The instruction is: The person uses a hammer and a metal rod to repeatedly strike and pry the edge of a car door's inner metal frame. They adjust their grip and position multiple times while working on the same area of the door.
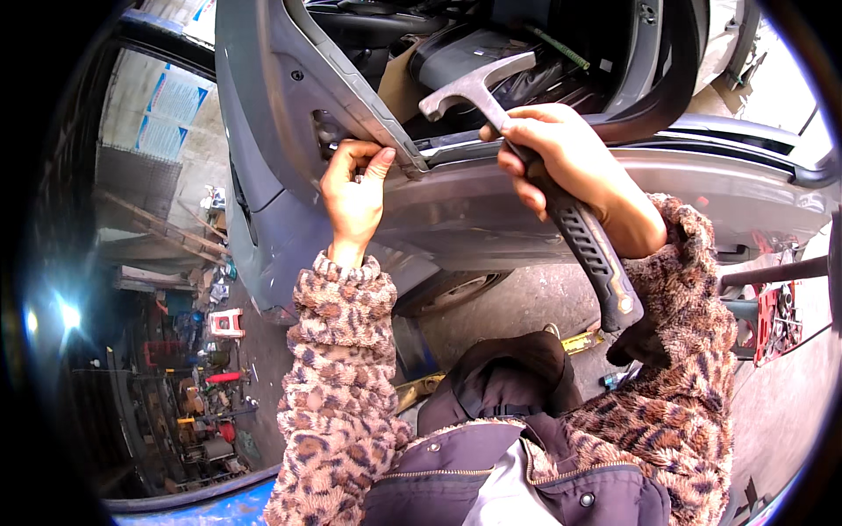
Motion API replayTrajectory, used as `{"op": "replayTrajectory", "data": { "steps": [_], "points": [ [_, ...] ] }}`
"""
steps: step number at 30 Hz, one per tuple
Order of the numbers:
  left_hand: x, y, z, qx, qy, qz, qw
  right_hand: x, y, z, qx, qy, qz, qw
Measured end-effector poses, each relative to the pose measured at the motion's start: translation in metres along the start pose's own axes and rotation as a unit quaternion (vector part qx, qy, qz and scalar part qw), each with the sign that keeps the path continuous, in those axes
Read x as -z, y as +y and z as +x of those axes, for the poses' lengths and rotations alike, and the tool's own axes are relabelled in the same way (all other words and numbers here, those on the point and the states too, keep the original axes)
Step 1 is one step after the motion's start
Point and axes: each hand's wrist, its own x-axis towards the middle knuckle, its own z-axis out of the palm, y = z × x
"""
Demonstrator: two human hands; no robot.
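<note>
My right hand (pixel 570 162) is wrapped round the upper handle of a hammer (pixel 589 250). Its metal head points up and away, in front of the car's open doorway, and the black grip runs down toward my right forearm. At the lower corner of the door frame (pixel 373 114), my left hand (pixel 355 197) is closed, with thumb and forefinger pinched against the metal edge. Whatever those fingers may hold is hidden. Below both hands stretches the grey car body panel (pixel 491 206), with a recessed opening beside my left fingers.
Inside the car lie dark trim parts and a green rod (pixel 560 48). A wheel (pixel 456 291) shows under the body. A red tool case (pixel 776 324) stands at right. A red and white stool (pixel 226 323) and cluttered tools (pixel 206 412) occupy the left.
</note>
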Motion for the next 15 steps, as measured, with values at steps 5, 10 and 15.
{"op": "replayTrajectory", "data": {
  "steps": [5, 10, 15],
  "points": [
    [0.004, 0.011, 0.006, 0.042, -0.005, -0.013, 0.999, -0.001, 0.0, 0.006, -0.002, -0.002, 0.031, 1.0],
    [0.008, 0.01, 0.013, 0.062, 0.017, 0.046, 0.997, -0.006, -0.006, 0.002, -0.036, -0.031, -0.002, 0.999],
    [0.008, 0.008, 0.013, 0.045, 0.019, 0.062, 0.997, -0.005, -0.007, 0.005, -0.007, 0.042, 0.026, 0.999]
  ]
}}
